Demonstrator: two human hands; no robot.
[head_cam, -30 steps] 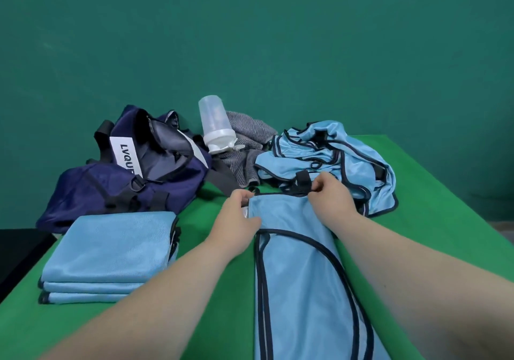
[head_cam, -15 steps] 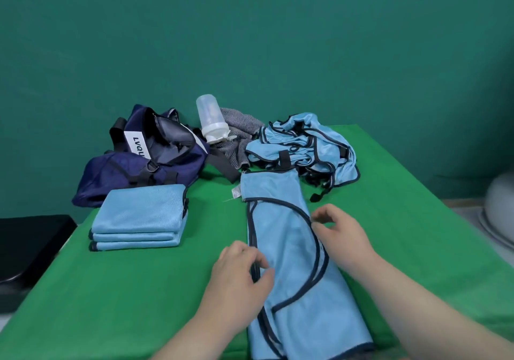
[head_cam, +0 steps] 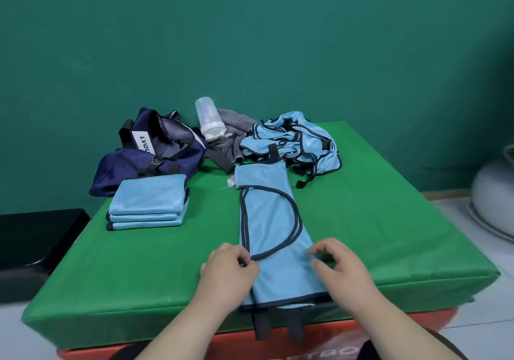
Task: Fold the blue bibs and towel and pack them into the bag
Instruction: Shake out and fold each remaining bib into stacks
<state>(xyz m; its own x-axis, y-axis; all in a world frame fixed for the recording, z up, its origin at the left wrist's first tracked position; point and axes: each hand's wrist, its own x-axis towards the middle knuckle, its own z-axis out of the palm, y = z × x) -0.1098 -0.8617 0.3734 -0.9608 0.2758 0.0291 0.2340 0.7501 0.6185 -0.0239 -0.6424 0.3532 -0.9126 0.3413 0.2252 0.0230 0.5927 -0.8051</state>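
- Now both hands are working at the near part of the bib [head_cam: 271, 220]; a second ago they were up at its far end, by the loose pile of bibs [head_cam: 297, 145].
- That bib is lying as a long narrow strip down the middle of the tabletop [head_cam: 389, 220], its far end touching the pile and its dark straps [head_cam: 261, 323] hanging over the near edge.
- My left hand [head_cam: 226, 269] is sitting at the strip's left edge with its fingers curled; I cannot tell whether they are pinching the cloth.
- My right hand [head_cam: 342, 267] is hovering at the right edge, fingers loosely curled and parted, holding nothing that I can see.
- I am reading the shift as the lengthwise fold being finished and the crosswise fold coming next, near end carried toward the far end.
- A folded stack [head_cam: 148, 203] is waiting on the left, just in front of the dark blue bag [head_cam: 150, 153], which is gaping open.
- Packing is looking some way off, with the pile not yet folded.
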